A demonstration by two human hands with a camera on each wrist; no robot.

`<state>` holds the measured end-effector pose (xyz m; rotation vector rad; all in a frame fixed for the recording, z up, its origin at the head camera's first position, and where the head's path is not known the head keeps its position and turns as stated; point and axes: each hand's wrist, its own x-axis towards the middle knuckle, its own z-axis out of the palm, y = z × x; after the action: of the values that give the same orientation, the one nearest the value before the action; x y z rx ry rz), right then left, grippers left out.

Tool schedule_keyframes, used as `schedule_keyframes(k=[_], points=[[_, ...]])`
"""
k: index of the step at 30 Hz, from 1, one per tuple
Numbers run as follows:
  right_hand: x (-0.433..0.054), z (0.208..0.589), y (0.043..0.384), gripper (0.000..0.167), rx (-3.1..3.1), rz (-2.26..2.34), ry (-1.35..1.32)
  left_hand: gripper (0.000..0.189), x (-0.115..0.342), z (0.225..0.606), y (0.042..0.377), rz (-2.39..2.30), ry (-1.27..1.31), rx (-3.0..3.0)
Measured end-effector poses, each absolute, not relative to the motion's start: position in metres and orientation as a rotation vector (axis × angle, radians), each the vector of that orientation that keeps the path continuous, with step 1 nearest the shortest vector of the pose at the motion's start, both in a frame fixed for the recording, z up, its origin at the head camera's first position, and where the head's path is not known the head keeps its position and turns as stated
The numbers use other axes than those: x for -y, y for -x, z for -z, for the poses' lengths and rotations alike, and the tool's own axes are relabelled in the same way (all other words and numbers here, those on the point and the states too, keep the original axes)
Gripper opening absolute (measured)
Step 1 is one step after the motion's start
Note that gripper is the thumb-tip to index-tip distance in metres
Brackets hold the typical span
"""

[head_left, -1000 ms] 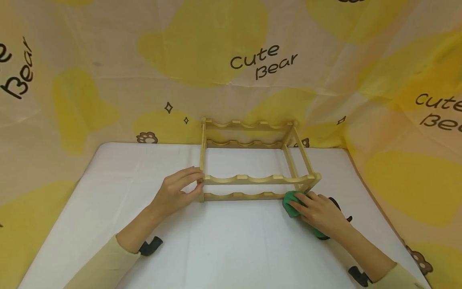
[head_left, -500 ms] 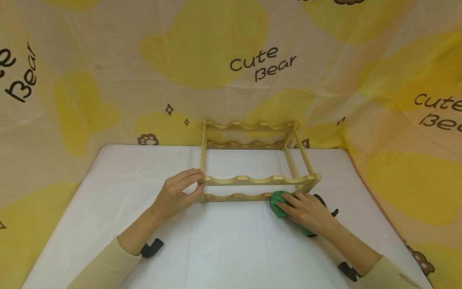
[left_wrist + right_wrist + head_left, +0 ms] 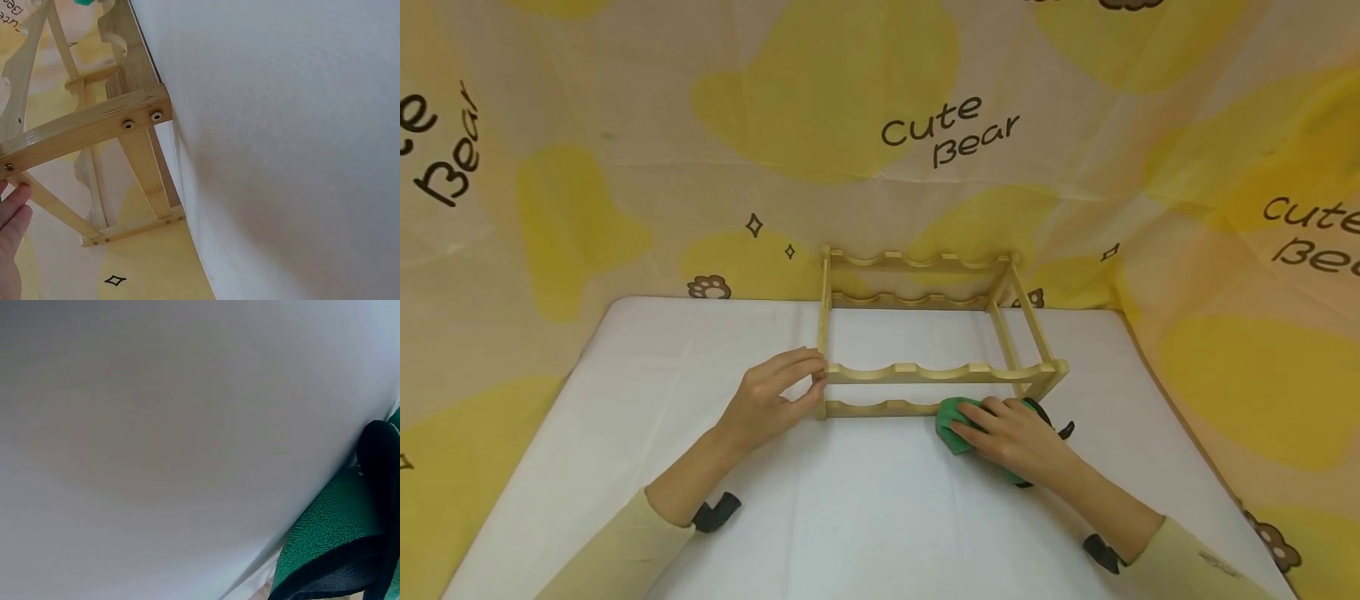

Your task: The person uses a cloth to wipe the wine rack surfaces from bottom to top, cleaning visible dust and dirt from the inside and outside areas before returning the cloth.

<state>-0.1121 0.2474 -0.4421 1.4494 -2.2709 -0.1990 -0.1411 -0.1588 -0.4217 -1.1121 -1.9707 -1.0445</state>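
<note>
A pale wooden rack (image 3: 910, 374) with scalloped rails stands on the white table in the head view. My left hand (image 3: 767, 407) holds its front left corner between thumb and fingers. The left wrist view shows my fingertips at that wooden frame (image 3: 87, 122), which has screws in its end. With my right hand (image 3: 1017, 440) I grip a bunched green cloth (image 3: 955, 427) against the lower front rail, covering that rail's right part. Black trim edges the cloth (image 3: 331, 515) in the right wrist view, where the hand itself is out of sight.
White covering lies over the table (image 3: 850, 517). Behind it and along the sides hangs a yellow patterned curtain (image 3: 850, 100) printed with words and paw marks; the rack's back stands close to it. A dark strap piece (image 3: 718, 512) shows at the left wrist.
My right hand has slid leftward along the lower front rail with the green cloth, from the rack's right corner toward its middle. The left hand and the rack stay in place.
</note>
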Motion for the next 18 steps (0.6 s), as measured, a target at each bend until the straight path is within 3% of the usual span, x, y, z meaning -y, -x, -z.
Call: schedule_keyframes(k=[11, 18], points=[[-0.215, 0.441, 0.118, 0.05, 2.227, 0.258, -1.483, 0.02, 0.158, 0.422, 0.142, 1.059, 1.11, 1.973], [-0.187, 0.438, 0.119, 0.044, 2.213, 0.277, -1.524, 0.021, 0.159, 0.422, 0.141, 1.067, 1.102, 1.984]])
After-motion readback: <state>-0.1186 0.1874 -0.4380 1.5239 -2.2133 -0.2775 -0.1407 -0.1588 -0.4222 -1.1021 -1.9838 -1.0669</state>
